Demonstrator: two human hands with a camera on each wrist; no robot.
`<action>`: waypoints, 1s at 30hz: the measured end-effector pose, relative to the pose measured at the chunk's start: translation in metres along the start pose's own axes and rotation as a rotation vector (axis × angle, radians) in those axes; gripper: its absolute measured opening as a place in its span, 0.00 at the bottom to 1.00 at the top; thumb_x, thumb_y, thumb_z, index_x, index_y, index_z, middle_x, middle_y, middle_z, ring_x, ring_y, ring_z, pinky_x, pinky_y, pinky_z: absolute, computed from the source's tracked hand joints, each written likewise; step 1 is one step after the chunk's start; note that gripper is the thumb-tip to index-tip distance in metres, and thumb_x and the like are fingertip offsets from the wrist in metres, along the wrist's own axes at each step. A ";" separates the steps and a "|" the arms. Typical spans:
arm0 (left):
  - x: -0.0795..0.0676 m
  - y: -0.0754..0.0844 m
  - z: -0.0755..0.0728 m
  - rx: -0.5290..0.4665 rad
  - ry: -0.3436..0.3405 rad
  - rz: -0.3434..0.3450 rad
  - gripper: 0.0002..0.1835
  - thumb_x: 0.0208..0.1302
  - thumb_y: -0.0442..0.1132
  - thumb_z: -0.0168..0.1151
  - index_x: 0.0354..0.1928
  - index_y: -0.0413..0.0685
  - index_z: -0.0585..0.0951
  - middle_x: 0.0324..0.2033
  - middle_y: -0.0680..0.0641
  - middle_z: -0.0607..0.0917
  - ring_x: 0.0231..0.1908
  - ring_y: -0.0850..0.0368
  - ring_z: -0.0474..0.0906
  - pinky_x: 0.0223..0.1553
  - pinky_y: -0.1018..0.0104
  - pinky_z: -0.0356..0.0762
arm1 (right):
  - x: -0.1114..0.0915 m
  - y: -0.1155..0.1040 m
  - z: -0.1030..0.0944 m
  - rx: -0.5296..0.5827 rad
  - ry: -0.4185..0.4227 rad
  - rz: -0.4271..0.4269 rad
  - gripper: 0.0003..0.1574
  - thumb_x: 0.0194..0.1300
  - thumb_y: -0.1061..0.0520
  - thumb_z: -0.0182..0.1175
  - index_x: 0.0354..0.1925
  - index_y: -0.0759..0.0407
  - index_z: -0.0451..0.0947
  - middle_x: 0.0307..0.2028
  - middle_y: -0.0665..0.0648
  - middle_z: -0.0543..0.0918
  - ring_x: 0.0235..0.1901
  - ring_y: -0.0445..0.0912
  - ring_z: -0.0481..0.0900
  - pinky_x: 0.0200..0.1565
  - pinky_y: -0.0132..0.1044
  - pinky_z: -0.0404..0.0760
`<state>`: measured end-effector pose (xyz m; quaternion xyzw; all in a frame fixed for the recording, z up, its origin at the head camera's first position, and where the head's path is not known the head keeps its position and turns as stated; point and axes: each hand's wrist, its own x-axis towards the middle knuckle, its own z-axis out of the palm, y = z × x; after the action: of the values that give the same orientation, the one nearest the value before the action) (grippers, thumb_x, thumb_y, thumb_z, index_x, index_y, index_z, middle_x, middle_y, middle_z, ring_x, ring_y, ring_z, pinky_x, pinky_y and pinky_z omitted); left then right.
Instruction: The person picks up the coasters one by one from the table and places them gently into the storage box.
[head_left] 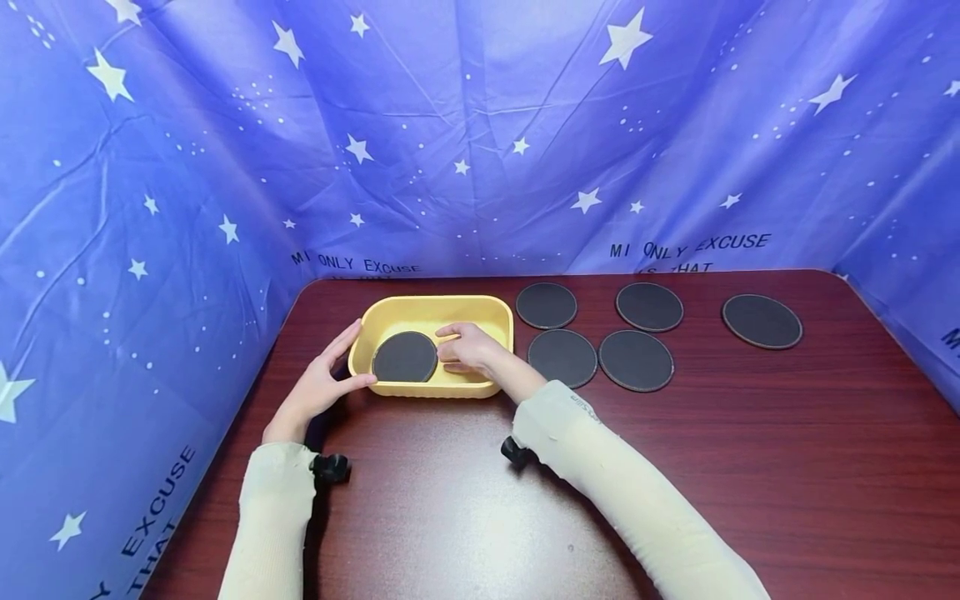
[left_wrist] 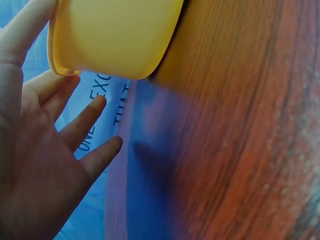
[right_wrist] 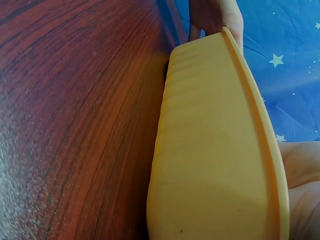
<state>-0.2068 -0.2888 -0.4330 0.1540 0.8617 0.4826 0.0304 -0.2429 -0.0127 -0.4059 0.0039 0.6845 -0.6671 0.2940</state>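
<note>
The left hand (head_left: 321,387) is at the left end of a yellow rectangular tub (head_left: 427,389). Its thumb touches the front rim, and its other fingers spread along the outside of the left end. In the left wrist view those fingers look mostly straight. Over the tub's right side reaches the right hand (head_left: 471,348), fingers down inside it. A round black coaster (head_left: 405,358) lies in the tub's left part, its right edge close to the right fingertips. Whether they touch it I cannot tell. The right wrist view shows the tub's outer wall (right_wrist: 215,135) hiding those fingertips.
Several more round black coasters lie flat right of the tub: a near pair (head_left: 562,358) beside the right forearm, others behind, and one coaster (head_left: 762,321) farther right. The dark red wooden table (head_left: 750,467) meets a blue star-printed curtain (head_left: 465,125) at its back and left.
</note>
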 end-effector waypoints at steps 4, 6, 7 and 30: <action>0.000 -0.001 0.000 0.004 0.000 0.003 0.48 0.59 0.34 0.72 0.78 0.51 0.56 0.79 0.47 0.54 0.78 0.44 0.48 0.75 0.41 0.51 | -0.003 -0.002 -0.002 0.012 -0.018 0.007 0.34 0.69 0.72 0.52 0.71 0.67 0.60 0.60 0.72 0.74 0.50 0.50 0.78 0.65 0.48 0.76; 0.000 -0.001 0.000 0.007 0.000 0.004 0.48 0.59 0.34 0.72 0.78 0.51 0.56 0.79 0.46 0.54 0.78 0.44 0.48 0.75 0.41 0.51 | -0.005 -0.003 -0.004 0.014 -0.028 0.005 0.35 0.69 0.72 0.52 0.72 0.67 0.59 0.63 0.72 0.72 0.56 0.54 0.78 0.66 0.49 0.76; 0.000 -0.001 0.000 0.008 -0.001 0.004 0.48 0.59 0.34 0.72 0.78 0.51 0.56 0.79 0.46 0.54 0.78 0.44 0.48 0.75 0.41 0.51 | -0.006 -0.003 -0.004 0.016 -0.034 0.002 0.36 0.69 0.72 0.53 0.72 0.67 0.59 0.64 0.72 0.71 0.59 0.57 0.77 0.66 0.50 0.75; 0.000 0.000 0.001 0.010 0.002 0.013 0.48 0.59 0.34 0.72 0.78 0.50 0.56 0.79 0.47 0.54 0.78 0.45 0.47 0.74 0.42 0.51 | -0.035 -0.007 -0.010 0.059 -0.110 -0.156 0.32 0.68 0.68 0.58 0.68 0.70 0.66 0.65 0.74 0.72 0.52 0.47 0.81 0.66 0.51 0.74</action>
<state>-0.2062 -0.2882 -0.4334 0.1593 0.8630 0.4787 0.0257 -0.2207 0.0091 -0.3854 -0.0774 0.6457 -0.7069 0.2783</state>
